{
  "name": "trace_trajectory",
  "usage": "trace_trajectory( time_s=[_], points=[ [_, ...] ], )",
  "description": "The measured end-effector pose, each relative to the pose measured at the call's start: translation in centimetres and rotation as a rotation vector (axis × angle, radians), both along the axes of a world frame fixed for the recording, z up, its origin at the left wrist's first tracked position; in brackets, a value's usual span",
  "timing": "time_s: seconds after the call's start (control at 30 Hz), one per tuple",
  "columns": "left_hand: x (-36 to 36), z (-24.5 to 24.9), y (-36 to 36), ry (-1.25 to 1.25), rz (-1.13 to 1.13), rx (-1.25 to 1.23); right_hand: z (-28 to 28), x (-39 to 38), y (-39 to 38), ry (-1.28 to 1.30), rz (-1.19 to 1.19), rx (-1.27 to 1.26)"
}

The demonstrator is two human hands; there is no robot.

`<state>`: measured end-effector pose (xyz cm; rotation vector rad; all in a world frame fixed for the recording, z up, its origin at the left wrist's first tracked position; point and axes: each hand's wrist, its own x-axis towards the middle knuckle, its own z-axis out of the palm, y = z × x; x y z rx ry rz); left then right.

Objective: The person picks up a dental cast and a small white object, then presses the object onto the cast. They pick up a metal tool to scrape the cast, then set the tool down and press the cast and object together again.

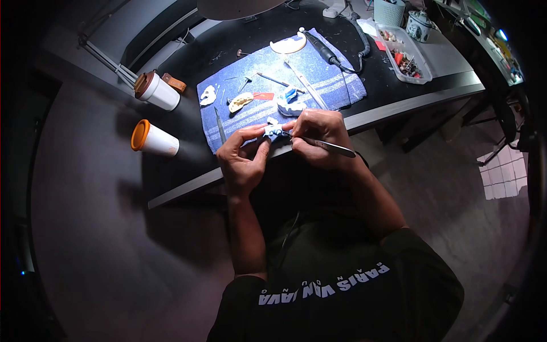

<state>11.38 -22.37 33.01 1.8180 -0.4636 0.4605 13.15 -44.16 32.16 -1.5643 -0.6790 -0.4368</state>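
Note:
My left hand point(244, 157) pinches a small white-and-blue dental piece point(274, 131) between thumb and fingers, just above the front edge of the blue towel point(336, 85). My right hand point(319, 137) grips a thin metal carving tool point(333, 147), its tip against the piece and its handle pointing right. Both hands meet over the near edge of the black bench point(188, 182).
On the towel lie plaster tooth models point(240, 102), a blue-and-white model point(289, 100), several thin instruments and a black handpiece point(322, 50) with cable. Two white cups with orange lids point(154, 138) point(158, 91) lie at left. A clear tray of burs point(405, 57) stands at right.

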Motion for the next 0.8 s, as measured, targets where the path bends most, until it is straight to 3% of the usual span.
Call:
trace_trajectory(
  time_s=[0.47, 0.57, 0.7, 0.8],
  points=[
    [0.1, -0.4, 0.1, 0.097, 0.010, -0.065, -0.2, 0.1, -0.2, 0.043, -0.031, -0.015],
    [0.0, -0.2, 0.1, 0.156, 0.045, -0.030, -0.2, 0.1, 0.1, 0.021, -0.024, 0.067],
    [0.3, -0.2, -0.1, 0.038, 0.079, -0.167, 0.1, 0.6, -0.7, 0.189, 0.150, 0.328],
    [0.9, 0.2, 0.9, 0.087, 0.046, -0.307, 1.7, 2.1, -2.9, 0.152, -0.036, 0.180]
  ],
)
